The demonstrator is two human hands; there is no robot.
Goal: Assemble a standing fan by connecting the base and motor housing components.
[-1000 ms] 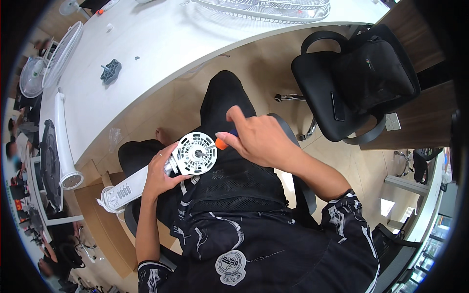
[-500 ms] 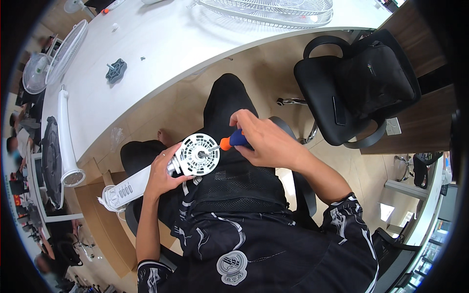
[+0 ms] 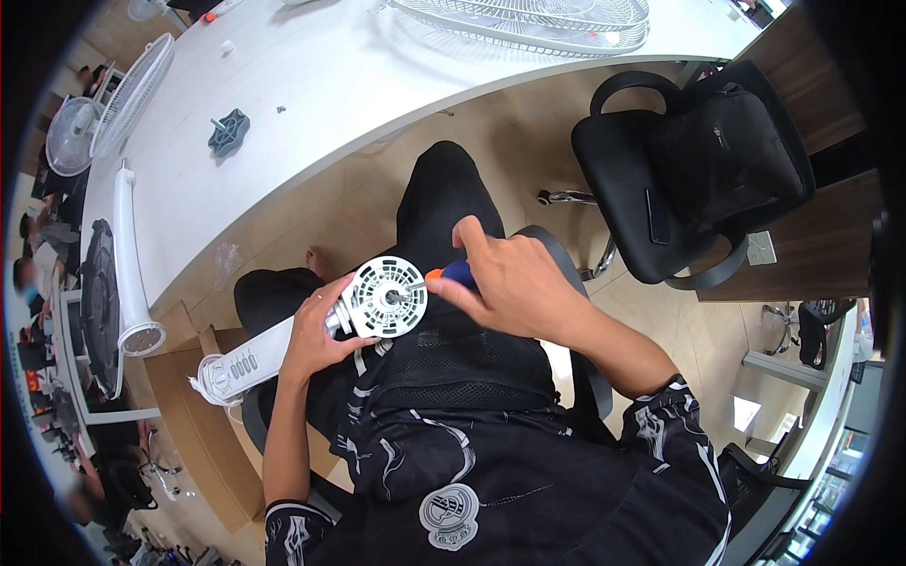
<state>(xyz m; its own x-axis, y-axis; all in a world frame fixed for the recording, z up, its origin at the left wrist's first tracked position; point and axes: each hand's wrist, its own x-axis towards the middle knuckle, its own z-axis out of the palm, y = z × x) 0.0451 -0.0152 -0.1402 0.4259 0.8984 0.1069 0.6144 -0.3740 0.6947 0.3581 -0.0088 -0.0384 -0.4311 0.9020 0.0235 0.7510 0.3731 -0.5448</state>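
Observation:
My left hand [image 3: 321,332] is wrapped round the neck of a white fan motor housing [image 3: 387,296], whose round slotted face and central metal shaft point up at me. From the neck a white control body [image 3: 247,361] with a row of buttons and a coiled cord runs down to the left. In my right hand [image 3: 519,288] is a screwdriver [image 3: 457,274] with a blue and orange handle. Its shank reaches the right part of the slotted face; the exact spot the tip touches is too small to tell. The housing rests above my lap.
On the white table [image 3: 311,85] are a dark star-shaped knob [image 3: 228,133], a wire fan grille [image 3: 528,24] and a white pole [image 3: 127,255]. A black chair [image 3: 623,179] bearing a black bag [image 3: 722,156] stands right. An open cardboard box [image 3: 203,429] lies lower left.
My right hand has rolled round the screwdriver handle, its thumb now further forward and covering more of the orange part. The left hand and the motor housing have kept nearly the same place.

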